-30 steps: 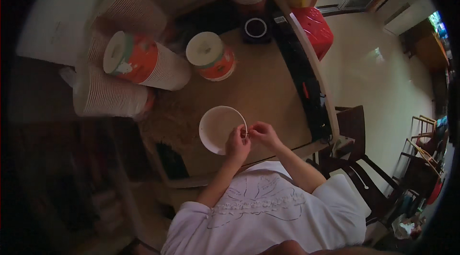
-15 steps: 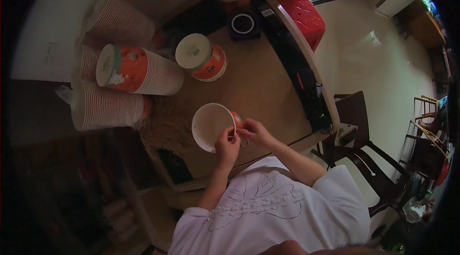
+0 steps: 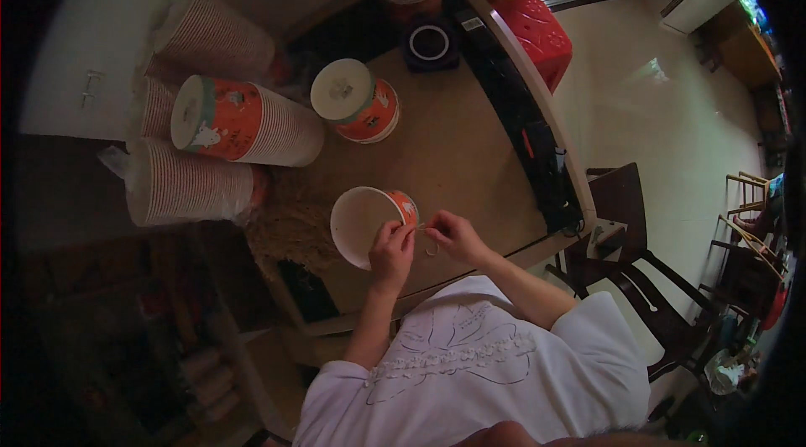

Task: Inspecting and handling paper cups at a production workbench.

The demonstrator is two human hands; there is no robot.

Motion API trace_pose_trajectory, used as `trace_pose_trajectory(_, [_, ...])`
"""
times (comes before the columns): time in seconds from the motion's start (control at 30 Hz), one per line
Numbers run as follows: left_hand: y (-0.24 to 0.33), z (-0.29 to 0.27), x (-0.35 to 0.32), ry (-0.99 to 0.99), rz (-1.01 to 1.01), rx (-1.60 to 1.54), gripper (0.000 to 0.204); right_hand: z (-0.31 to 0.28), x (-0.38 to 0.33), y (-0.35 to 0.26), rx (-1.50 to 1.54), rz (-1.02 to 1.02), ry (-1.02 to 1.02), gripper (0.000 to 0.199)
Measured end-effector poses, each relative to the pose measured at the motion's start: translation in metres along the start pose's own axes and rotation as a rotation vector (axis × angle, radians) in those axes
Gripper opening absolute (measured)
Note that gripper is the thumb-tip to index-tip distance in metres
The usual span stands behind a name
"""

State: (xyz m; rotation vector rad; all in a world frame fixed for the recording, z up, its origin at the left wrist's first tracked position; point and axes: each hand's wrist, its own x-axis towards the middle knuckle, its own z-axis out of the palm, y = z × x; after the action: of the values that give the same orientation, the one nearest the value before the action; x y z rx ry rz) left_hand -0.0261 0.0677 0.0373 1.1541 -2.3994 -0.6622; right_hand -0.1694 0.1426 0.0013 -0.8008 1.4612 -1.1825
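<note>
Wooden table (image 3: 470, 162) under everything, bare in the middle, crowded along the far left. Lying there on their sides, long stacks of paper cups (image 3: 243, 124); upright just beyond, a shorter stack (image 3: 357, 103) capped white. Farther back, a black round holder (image 3: 430, 42); off the right edge, a red stool (image 3: 537, 27) and a dark chair (image 3: 625, 220).

Near the front edge, a single orange paper cup (image 3: 367, 224), tipped so its white inside faces up and left. Left hand (image 3: 392, 247) closed on the cup's rim, fingers curled over the edge. Right hand (image 3: 449, 233) just beside it, fingertips pinched on a thin wire loop (image 3: 430, 239) close to the cup's side; too small to tell whether already attached.

Best done, probably, by keeping the cup steady against the table and working the wire close to the rim with small movements.

Nothing between hands and cup; nearest clutter the lying stacks, well apart.
</note>
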Motion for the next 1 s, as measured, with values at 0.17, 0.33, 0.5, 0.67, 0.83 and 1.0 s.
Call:
trace_pose_trajectory(0.17, [-0.009, 0.007, -0.003, -0.040, 0.019, 0.039, 0.016, -0.001, -0.004, -0.009, -0.077, 0.033, 0.003, 0.012])
trace_pose_trajectory(0.33, [-0.015, 0.017, -0.006, -0.069, 0.015, 0.093, 0.025, -0.001, -0.006, -0.006, -0.097, -0.008, -0.026, 0.010])
trace_pose_trajectory(0.5, [-0.016, 0.017, -0.003, -0.018, -0.063, -0.029, 0.030, 0.000, 0.000, -0.002, -0.118, -0.007, 0.016, 0.011])
trace_pose_trajectory(0.67, [-0.022, 0.009, -0.003, -0.052, -0.009, -0.055, 0.026, 0.008, 0.007, 0.005, -0.208, 0.021, 0.024, 0.013])
trace_pose_trajectory(0.83, [-0.027, 0.012, -0.003, -0.027, 0.010, -0.013, 0.023, 0.009, 0.019, 0.014, -0.390, -0.238, 0.049, 0.007])
trace_pose_trajectory(1.0, [-0.027, 0.013, -0.004, 0.001, 0.102, 0.055, 0.022, 0.009, 0.023, 0.020, -0.433, -0.400, 0.132, 0.004])
